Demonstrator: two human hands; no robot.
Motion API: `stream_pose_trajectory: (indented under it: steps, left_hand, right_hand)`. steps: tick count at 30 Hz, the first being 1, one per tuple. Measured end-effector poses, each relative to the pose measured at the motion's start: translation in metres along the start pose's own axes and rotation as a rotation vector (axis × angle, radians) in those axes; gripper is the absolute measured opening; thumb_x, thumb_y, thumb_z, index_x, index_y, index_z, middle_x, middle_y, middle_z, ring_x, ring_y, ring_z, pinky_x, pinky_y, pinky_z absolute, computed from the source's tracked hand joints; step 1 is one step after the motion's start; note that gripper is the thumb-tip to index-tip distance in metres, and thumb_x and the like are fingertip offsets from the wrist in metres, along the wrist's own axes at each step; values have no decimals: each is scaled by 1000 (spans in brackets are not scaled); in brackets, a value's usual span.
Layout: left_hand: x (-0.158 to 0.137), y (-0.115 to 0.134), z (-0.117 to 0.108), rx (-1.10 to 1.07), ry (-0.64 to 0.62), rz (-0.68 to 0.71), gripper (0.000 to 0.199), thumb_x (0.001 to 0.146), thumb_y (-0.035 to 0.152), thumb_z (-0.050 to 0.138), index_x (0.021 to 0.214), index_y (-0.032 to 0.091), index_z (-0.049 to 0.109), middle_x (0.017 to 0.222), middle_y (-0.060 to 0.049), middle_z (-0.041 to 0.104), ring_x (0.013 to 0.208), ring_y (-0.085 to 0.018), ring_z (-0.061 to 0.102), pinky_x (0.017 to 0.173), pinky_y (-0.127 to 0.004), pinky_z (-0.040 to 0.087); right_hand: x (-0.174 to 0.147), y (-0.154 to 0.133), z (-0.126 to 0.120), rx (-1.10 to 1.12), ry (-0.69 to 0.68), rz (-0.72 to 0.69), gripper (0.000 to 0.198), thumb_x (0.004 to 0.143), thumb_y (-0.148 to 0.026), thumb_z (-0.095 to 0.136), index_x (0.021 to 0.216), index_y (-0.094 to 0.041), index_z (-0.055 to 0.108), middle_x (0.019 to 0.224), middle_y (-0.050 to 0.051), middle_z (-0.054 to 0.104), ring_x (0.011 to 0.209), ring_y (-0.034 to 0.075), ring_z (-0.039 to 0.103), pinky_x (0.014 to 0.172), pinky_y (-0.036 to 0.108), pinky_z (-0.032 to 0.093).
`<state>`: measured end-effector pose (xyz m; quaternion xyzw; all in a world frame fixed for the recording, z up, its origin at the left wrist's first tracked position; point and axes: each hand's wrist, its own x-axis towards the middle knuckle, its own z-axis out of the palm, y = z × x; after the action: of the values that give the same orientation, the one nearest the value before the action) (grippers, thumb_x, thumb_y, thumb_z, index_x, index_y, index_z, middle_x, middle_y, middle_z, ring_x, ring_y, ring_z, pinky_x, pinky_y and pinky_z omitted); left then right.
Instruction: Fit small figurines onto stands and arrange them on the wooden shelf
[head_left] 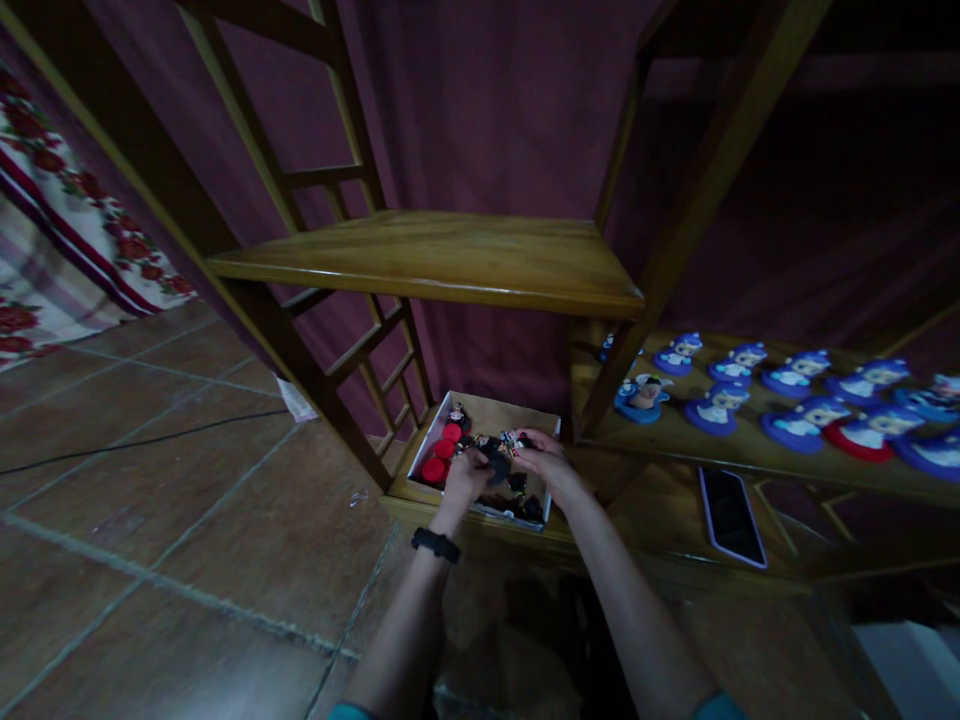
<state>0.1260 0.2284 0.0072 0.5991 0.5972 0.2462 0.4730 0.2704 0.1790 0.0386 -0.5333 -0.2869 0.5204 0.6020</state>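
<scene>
Both hands are over a shallow white-edged cardboard box [540, 420] on the low wooden shelf. My left hand [466, 478] is closed at a small figurine with a dark round base [496, 468]. From the right, my right hand [543, 460] has its fingers closed on a small black, white and multicoloured figurine [512, 443]. The two figurines are close together, and their finer detail is blurred. Red round pieces [434, 469] lie along the box's left side. A dark figurine [458, 416] stands in its back left corner, and more dark figurines [517, 484] lie toward the front.
Above the box is a wooden shelf board [442, 262]. On the right-hand shelf stand several blue-and-white figurines [799, 372] on round bases. A phone [732, 516] lies on the lower board. A wooden post [697, 220] rises right of the box, and a black cable [150, 440] crosses the tiled floor.
</scene>
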Motion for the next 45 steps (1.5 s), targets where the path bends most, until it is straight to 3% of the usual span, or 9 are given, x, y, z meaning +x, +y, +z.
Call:
stream_pose_trajectory:
  steps: [5, 8, 15, 24, 33, 45]
  left_hand:
    - [-4, 11, -5, -657, -48, -219, 19, 59, 6, 72, 71, 14, 59, 61, -1, 62, 57, -12, 60, 57, -25, 51]
    - [-7, 17, -9, -810, -71, -272, 18, 61, 1, 70, 72, 12, 60, 63, -3, 64, 58, -12, 62, 58, -25, 53]
    - [-13, 23, -10, -859, -141, -250, 15, 63, 2, 72, 74, 9, 64, 70, -6, 67, 61, -11, 63, 57, -20, 53]
    - [-16, 26, -11, -892, -129, -270, 11, 64, 3, 72, 72, 9, 67, 68, -5, 67, 59, -9, 63, 59, -20, 53]
    - [-18, 27, -11, -963, -149, -307, 10, 63, 4, 73, 70, 9, 67, 66, -5, 67, 58, -8, 62, 59, -19, 53]
    - [-19, 26, -7, -978, -91, -328, 10, 63, 5, 73, 68, 10, 67, 67, -4, 68, 59, -9, 62, 61, -20, 53]
  right_hand:
    - [7, 8, 0, -91, 4, -76, 36, 56, -25, 67, 91, -21, 66, 90, 1, 68, 88, 20, 62, 83, 35, 49]
    - [11, 14, 0, -157, 21, -133, 34, 56, -24, 64, 90, -21, 65, 89, 1, 68, 87, 19, 61, 85, 34, 47]
    - [15, 22, -1, -198, 26, -197, 34, 61, -23, 61, 95, -23, 64, 97, 0, 67, 91, 18, 59, 90, 34, 44]
    - [10, 16, -3, -401, -42, -330, 34, 70, -24, 57, 104, -26, 63, 107, 0, 63, 98, 17, 57, 91, 31, 44]
    - [7, 12, -4, -453, -61, -392, 36, 71, -22, 58, 107, -26, 61, 108, 1, 62, 97, 17, 57, 89, 30, 45]
    - [-1, 9, 2, -444, -59, -349, 38, 70, -16, 57, 105, -30, 63, 105, 0, 65, 97, 18, 60, 92, 34, 45]
